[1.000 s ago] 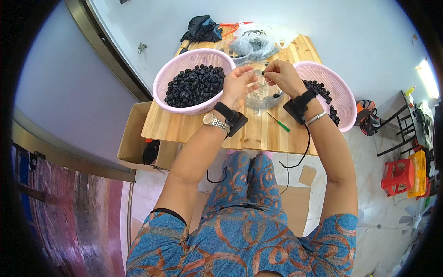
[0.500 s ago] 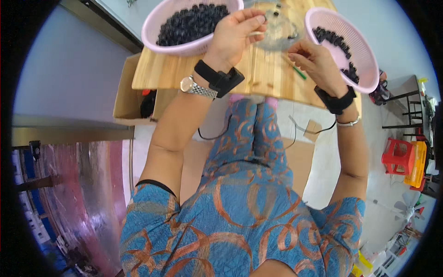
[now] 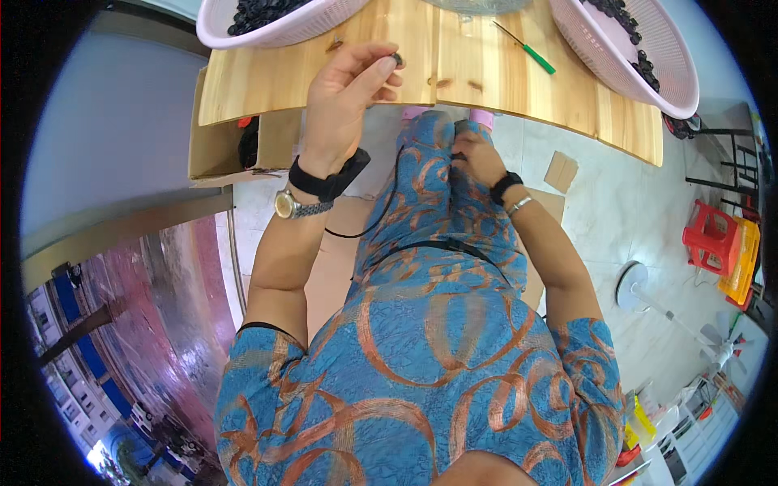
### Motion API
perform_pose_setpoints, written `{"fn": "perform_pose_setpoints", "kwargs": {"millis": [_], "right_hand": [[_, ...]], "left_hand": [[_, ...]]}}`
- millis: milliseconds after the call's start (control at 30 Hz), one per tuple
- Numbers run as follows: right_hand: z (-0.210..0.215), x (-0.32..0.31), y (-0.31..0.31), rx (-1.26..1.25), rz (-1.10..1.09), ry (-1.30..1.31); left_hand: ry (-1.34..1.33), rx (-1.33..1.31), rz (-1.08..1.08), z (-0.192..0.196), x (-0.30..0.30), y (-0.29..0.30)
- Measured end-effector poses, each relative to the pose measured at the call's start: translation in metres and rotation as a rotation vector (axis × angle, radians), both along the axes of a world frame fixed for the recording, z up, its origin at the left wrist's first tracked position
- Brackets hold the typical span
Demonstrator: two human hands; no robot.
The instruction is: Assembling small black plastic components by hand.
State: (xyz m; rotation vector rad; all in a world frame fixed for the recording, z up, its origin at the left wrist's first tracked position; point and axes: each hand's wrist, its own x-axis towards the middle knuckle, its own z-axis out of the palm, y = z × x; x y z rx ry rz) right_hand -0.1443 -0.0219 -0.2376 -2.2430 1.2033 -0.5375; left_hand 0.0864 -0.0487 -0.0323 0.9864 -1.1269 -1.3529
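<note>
The left hand (image 3: 342,95) pinches a small black piece (image 3: 397,60) above the bench's (image 3: 267,85) near edge. The right hand (image 3: 480,160) is over the thighs (image 3: 442,206); I cannot tell its grip. Beyond, a green-handled tool (image 3: 538,59) lies between pink baskets (image 3: 304,28) toward the bench's left and right edges.

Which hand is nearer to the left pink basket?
Left. The left hand is in front of the basket; the right hand is farther back, by the legs.
</note>
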Motion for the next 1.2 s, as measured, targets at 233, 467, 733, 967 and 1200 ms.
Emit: {"fn": "perform_pose_setpoints", "kwargs": {"millis": [233, 467, 733, 967, 1200], "right_hand": [[-0.032, -0.001, -0.018, -0.039, 0.084, 0.428], [-0.036, -0.034, -0.045, 0.121, 0.055, 0.185], [-0.041, -0.045, -0.056, 0.425, -0.167, -0.024], [-0.032, -0.032, -0.056, 0.120, 0.087, 0.244], [-0.004, -0.001, 0.011, 0.288, 0.460, 0.402]], "left_hand": [[0.081, -0.018, 0.009, -0.015, 0.001, 0.021], [0.136, -0.074, 0.005, -0.030, 0.013, 0.046], [0.098, 0.032, -0.017, -0.053, 0.013, 0.064], [0.182, 0.102, -0.027, -0.061, 0.005, 0.065], [0.130, 0.113, -0.017, -0.060, 0.009, 0.071]]}}
